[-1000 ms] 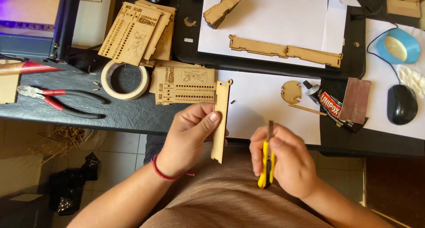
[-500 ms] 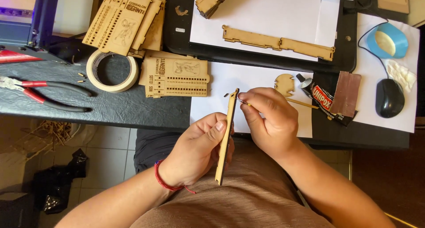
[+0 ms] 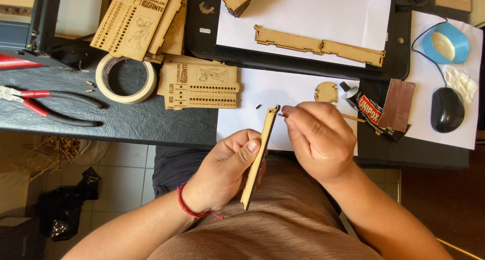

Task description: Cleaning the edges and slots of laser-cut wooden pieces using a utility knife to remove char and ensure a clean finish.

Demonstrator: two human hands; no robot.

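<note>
Wooden strip [image 3: 259, 156] in left hand [image 3: 225, 171]

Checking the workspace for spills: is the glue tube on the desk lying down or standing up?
Lying down. The glue tube rests flat on the desk, nozzle pointing up-left, beside the brown sanding block.

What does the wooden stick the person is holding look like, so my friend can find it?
Start at the black desk edge, then look just below it, over the person's lap. The left hand grips a long, thin, flat wooden strip, standing nearly upright. Unlike the wide slotted wooden sheets lying on the desk, it is narrow and hand-held.
</note>
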